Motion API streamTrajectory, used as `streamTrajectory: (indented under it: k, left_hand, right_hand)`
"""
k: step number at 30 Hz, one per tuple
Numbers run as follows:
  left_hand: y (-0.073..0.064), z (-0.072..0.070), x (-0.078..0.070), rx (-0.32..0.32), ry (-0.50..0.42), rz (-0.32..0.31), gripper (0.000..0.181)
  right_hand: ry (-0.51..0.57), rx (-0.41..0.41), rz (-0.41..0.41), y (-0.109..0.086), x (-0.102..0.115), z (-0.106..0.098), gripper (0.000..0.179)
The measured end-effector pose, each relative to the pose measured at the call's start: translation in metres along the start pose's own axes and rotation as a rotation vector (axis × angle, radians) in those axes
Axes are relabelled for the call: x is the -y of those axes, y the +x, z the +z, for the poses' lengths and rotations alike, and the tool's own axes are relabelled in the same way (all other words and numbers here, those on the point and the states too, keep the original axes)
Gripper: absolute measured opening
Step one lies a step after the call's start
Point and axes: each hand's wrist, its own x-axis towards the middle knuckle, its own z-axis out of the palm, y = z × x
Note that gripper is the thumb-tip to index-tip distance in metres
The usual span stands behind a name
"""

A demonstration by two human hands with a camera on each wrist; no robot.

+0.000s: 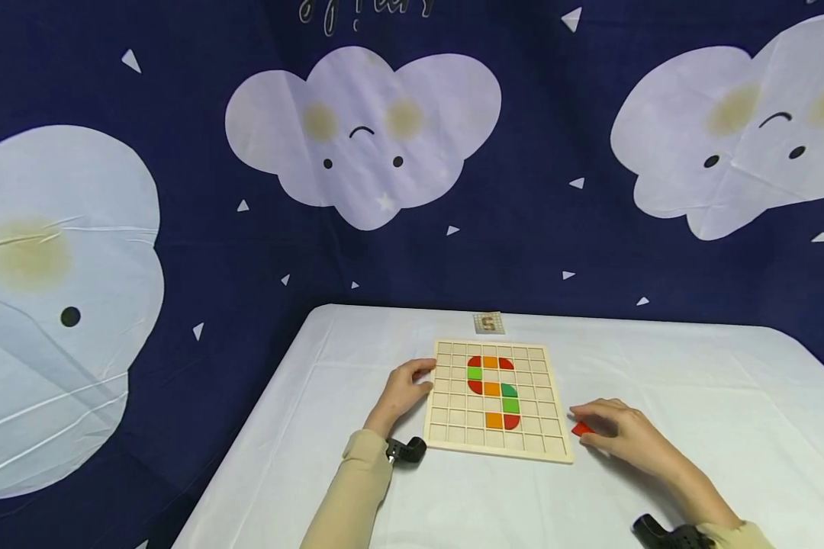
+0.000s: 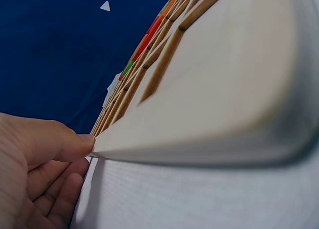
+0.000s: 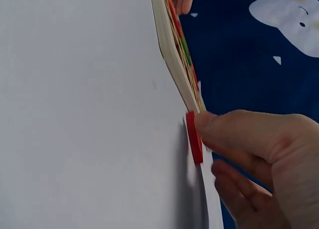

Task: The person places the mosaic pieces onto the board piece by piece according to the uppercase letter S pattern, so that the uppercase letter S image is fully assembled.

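Note:
My left hand point(image 1: 403, 393) rests at the left edge of a pale wooden grid board point(image 1: 446, 435), its thumb and a fingertip touching the rim. In the left wrist view the thumb point(image 2: 65, 139) meets the board's edge while the other fingers curl loosely below. Off the board's right side, my right hand point(image 1: 625, 433) pinches a thin red tile point(image 3: 194, 138) between thumb and fingers, low over the table. Several flat tiles lie in the grid in an S shape: red quarter-rounds point(image 1: 512, 422), orange squares point(image 1: 494, 420), green squares point(image 1: 510, 406) and a dark green quarter-round point(image 1: 509, 390).
A small card point(image 1: 489, 323) with an S pattern on a grid lies behind the board. White cloth covers the table point(image 1: 728, 396), and a dark blue cloth point(image 1: 412, 267) printed with clouds hangs along its far side.

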Motion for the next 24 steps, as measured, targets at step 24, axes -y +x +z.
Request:
streamTrajectory:
  k: [24]
  left_hand:
    - [0.0, 0.001, -0.002, 0.011, -0.009, -0.023, 0.041]
  right_hand:
    - [-0.038, -0.121, 0.073, -0.005, -0.01, -0.001, 0.033]
